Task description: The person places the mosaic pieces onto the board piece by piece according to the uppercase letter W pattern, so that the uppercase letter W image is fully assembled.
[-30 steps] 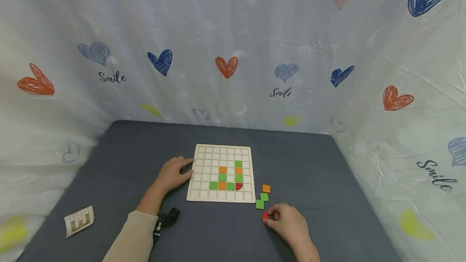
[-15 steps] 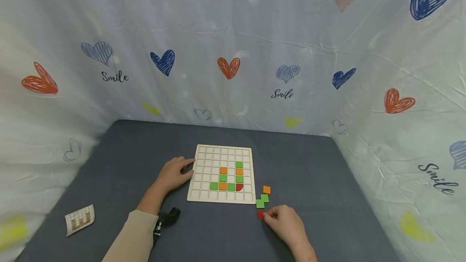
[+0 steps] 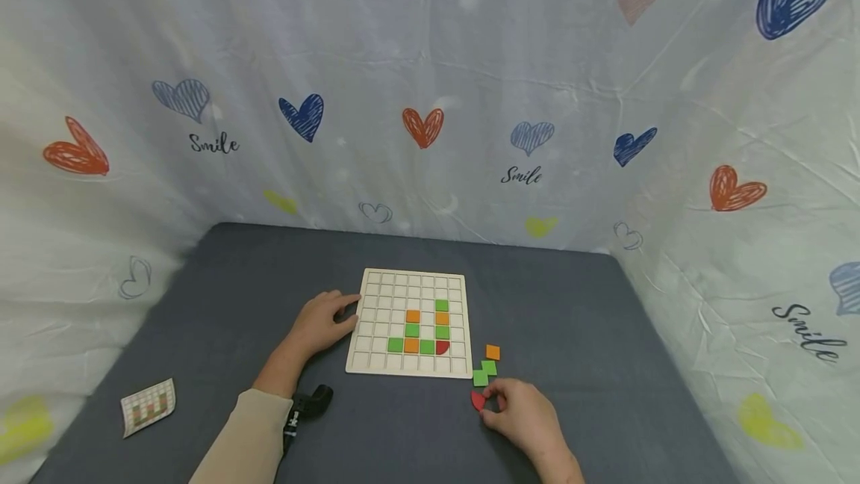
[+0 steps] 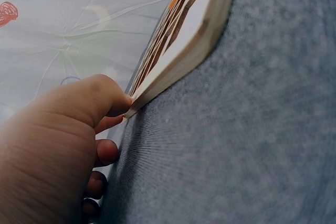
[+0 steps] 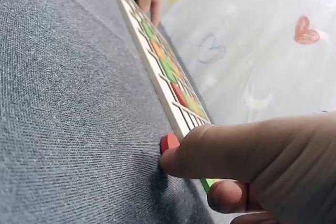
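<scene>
A pale wooden grid board lies on the dark table, with green and orange squares and a red quarter-round tile in its cells. My left hand rests at the board's left edge, index finger and thumb spread and touching its side. Below the board's lower right corner, my right hand pinches another red rounded tile between thumb and index finger, low over the cloth. The thumb partly covers this tile in the right wrist view, where its red side shows.
Two green tiles and an orange tile lie just right of the board. A small card with a printed grid pattern lies at the far left. A white curtain with printed hearts hangs behind the table.
My right hand has shifted slightly left with the red tile, which has turned between the fingertips and now sits below the green tiles. My left hand stays at the board's edge.
</scene>
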A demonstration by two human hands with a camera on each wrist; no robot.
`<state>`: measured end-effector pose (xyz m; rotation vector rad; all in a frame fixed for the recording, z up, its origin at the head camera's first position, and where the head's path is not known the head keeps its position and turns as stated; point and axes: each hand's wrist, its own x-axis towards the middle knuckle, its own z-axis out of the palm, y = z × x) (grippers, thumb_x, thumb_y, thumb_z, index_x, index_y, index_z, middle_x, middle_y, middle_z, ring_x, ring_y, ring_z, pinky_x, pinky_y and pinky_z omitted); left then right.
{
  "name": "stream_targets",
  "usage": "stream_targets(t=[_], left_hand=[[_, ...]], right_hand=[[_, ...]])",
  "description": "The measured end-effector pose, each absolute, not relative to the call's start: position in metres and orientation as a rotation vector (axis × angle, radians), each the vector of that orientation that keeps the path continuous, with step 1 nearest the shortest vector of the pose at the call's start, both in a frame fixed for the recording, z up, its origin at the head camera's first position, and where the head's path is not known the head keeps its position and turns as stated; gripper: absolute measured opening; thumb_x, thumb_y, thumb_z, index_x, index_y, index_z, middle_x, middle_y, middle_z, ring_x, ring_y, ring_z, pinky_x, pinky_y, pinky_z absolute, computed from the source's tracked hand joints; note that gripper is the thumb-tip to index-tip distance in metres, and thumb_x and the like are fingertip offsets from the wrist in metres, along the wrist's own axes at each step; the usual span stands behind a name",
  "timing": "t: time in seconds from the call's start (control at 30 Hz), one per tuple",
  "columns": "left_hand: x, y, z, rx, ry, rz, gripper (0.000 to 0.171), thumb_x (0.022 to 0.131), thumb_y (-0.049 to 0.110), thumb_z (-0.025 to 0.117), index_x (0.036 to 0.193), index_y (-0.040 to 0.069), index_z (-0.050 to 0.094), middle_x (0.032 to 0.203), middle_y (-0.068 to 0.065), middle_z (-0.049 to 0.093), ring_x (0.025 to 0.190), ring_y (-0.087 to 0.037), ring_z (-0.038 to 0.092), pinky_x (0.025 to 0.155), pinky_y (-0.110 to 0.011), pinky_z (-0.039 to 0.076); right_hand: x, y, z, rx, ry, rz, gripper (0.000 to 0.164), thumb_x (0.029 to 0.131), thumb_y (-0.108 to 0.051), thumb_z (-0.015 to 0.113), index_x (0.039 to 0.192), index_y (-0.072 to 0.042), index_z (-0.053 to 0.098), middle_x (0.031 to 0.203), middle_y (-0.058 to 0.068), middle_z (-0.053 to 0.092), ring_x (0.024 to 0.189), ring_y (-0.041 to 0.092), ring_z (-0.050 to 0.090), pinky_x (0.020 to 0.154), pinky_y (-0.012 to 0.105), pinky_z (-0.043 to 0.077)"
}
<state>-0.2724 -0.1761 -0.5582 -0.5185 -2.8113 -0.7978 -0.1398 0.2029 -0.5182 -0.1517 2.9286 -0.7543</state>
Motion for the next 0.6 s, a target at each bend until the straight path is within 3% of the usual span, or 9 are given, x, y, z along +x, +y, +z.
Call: stream_targets(t=[0.47,0.6], left_hand=[[-0.272,-0.177,-0.560,-0.508,-2.821,-0.792,0.043,0.096,0.025,0.072,0.137,0.010,0.068,0.076,0.004,0.040,0.066,-0.015,0.033,0.066,-0.037,0.031],[-0.271,-0.176,-0.560,-0.508,-2.815,-0.806,0.043,0.096,0.024,0.072,0.136,0.010,0.069,0.076,0.005,0.040,0.066,-0.015,0.034,0.066,-0.037,0.031]], right_hand=[[-0.163,0.172,-0.483,-0.322,3.075,-0.742,0.019,0.080,-0.020,0.084,0.098,-0.019,0.080,0.060,-0.009,0.042,0.052,0.006,0.036,0.048,0.026,0.028],[-0.174,0.158,-0.475,-0.402,3.098,-0.731,0.019,0.081,-0.020,0.082,0.099,-0.019,0.081,0.067,-0.009,0.051,0.058,0.006,0.041,0.051,0.026,0.032]])
